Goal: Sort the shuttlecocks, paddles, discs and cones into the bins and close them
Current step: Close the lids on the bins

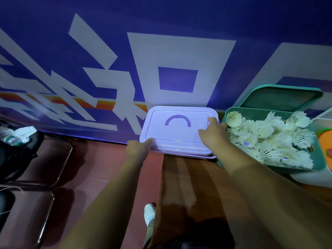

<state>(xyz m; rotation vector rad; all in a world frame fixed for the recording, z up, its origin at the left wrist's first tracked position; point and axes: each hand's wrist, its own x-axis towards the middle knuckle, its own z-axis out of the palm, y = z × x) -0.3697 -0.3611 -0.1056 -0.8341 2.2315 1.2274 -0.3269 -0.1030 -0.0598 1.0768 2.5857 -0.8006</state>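
Big blue wall with white lettering behind everything. Brown table under it. Far right on the table, a white bin cut off by the edge, something orange inside, hard to say what. Next to that, teal bin heaped with shuttlecocks, not closed yet, teal lid propped against the wall behind it. Just left of the teal one, lilac bin with the lilac lid laid on top, long axis running left to right. Looks not fully seated, bin rim peeking out along the near edge. At the near-left corner, left hand, fingers on the lid's edge, can't tell whether gripping or just pushing. On the lid's right end, right hand, flat, fingers spread, pressing. One hand per end, so probably just a straight push down to snap it shut. Handle dead centre between them, untouched.
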